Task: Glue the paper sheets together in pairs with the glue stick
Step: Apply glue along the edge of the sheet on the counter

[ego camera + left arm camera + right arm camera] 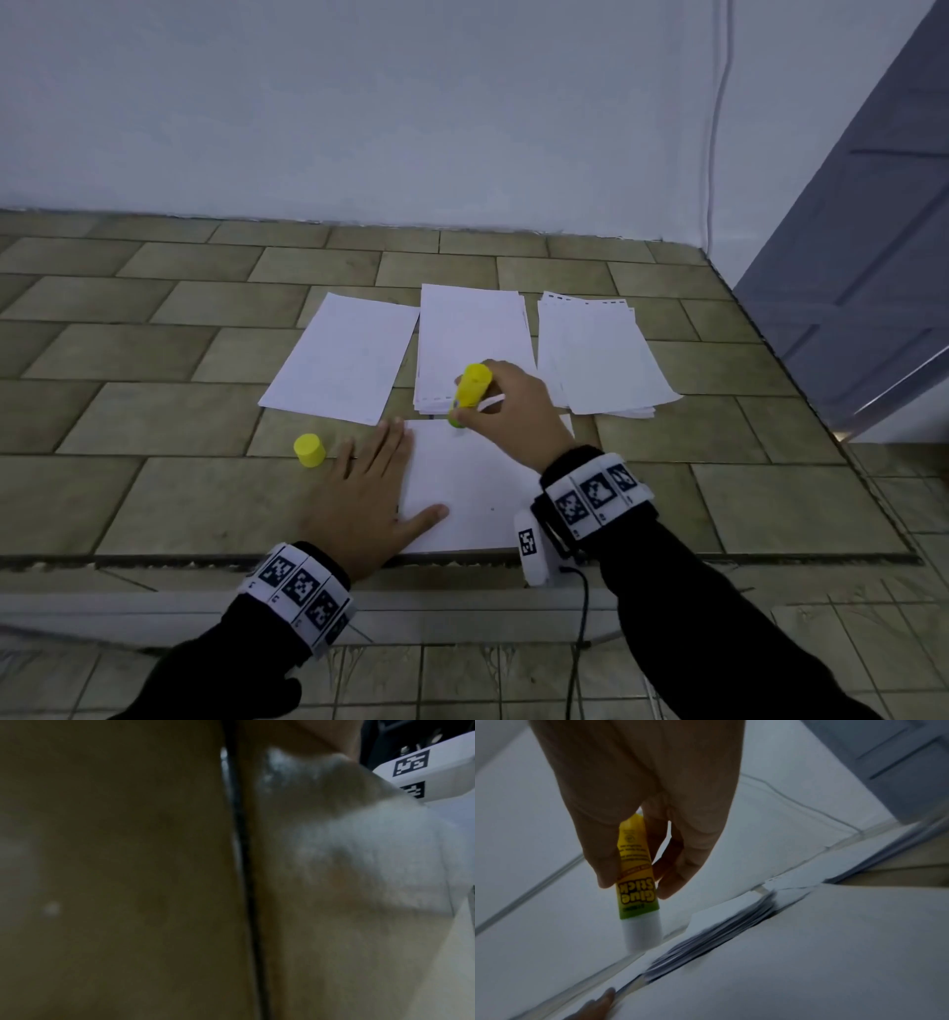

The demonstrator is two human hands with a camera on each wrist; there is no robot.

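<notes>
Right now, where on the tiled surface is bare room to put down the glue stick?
Bare tiles lie left of the yellow cap and the left hand, and behind the three paper piles toward the wall. It is crowded between the near sheet and the middle pile.

Left hand: flat, palm down, fingers straight and together, thumb splayed to the right, wrist low. Right hand: raised ahead of the left, fingers and thumb curled in a closed grip, knuckles up. Both forearms in dark sleeves, marker bands on both wrists.
</notes>
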